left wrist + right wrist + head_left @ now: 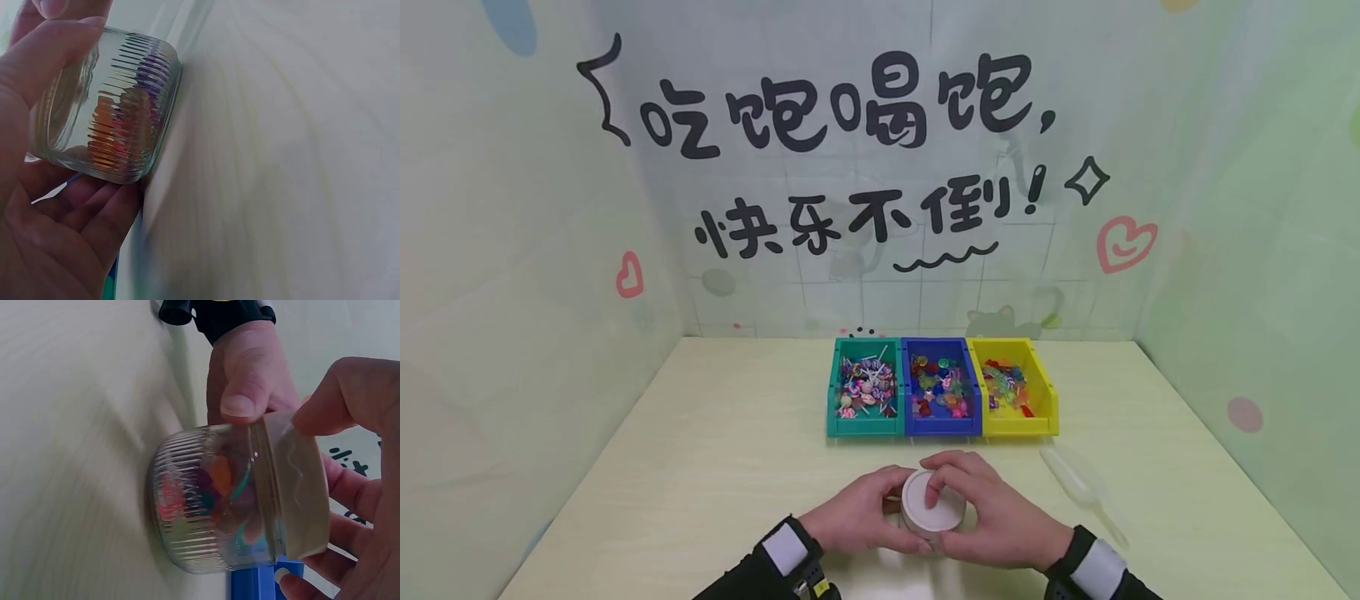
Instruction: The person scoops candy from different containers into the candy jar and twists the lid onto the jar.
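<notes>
We see a small round clear glass jar (931,521) with a ribbed lower wall and a flat pale cream lid (299,487) standing on the pale wooden surface (700,467), near its front edge and well in front of the three bins. Through the glass in the wrist views we make out coloured sweets in orange, red, purple and teal. Our left hand (857,510) curls round the jar's body from its left, thumb on the upper wall, so its grip grasps the jar. Our right hand (992,508) wraps over the lid from the right, fingertips (934,492) on its top and rim, so its grip grasps the lid. Behind stand a green plastic bin (866,387) with lollipops, a blue plastic bin (942,388) with mixed coloured sweets, and a yellow plastic bin (1013,388) with wrapped sweets, side by side and touching. A clear plastic scoop (1078,479) lies on the surface to the right of the hands.
</notes>
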`<state>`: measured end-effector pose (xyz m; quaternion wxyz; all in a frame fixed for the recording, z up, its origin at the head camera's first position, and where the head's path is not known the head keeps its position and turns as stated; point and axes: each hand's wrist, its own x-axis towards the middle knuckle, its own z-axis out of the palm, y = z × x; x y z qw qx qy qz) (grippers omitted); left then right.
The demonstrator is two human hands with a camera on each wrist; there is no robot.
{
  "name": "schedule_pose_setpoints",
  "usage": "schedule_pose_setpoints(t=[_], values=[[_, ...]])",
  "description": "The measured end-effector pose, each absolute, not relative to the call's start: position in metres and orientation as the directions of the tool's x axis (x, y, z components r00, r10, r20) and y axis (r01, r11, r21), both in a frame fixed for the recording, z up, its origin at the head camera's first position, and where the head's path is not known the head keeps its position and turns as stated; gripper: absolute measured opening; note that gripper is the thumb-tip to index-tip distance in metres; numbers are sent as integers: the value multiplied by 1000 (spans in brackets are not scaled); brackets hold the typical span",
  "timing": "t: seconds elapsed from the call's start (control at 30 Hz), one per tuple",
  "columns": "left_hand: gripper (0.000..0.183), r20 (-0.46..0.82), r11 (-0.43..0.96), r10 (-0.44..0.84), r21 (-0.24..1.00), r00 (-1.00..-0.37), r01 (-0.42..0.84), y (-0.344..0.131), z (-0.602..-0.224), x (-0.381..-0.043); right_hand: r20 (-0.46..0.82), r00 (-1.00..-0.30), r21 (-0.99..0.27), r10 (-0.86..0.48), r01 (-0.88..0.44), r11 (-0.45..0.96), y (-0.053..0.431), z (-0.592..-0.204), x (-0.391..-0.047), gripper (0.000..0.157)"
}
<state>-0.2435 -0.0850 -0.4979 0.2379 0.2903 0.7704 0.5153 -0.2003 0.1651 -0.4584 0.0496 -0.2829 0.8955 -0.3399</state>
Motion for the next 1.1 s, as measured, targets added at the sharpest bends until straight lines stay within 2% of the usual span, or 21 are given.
schedule_pose_setpoints(t=[0.13,0.23,0.4,0.5,0.67,0.8,1.0,1.1], values=[[59,-69,302,687,932,-724,198,-85,-497,-244,112,-826,-641,-553,-485,595,166,-457,-202,28],[58,-83,307,679,935,-730,179,-86,-497,-244,76,-858,-680,-508,-418,603,163,-458,-203,29],[58,-106,332,663,929,-741,165,-86,-496,-243,31,-915,-716,-403,-302,629,158,-463,-202,40],[58,-103,336,663,926,-742,172,-86,-496,-243,54,-914,-690,-403,-325,646,158,-465,-201,44],[58,-84,321,679,927,-729,192,-85,-496,-243,96,-858,-659,-504,-435,614,163,-464,-199,30],[59,-83,308,684,933,-725,185,-86,-496,-243,103,-846,-672,-522,-447,591,164,-463,-200,26],[59,-93,311,675,935,-732,168,-86,-495,-243,69,-902,-701,-426,-347,623,158,-466,-201,41],[60,-94,320,675,931,-732,177,-86,-495,-243,66,-901,-696,-428,-349,628,158,-468,-200,44]])
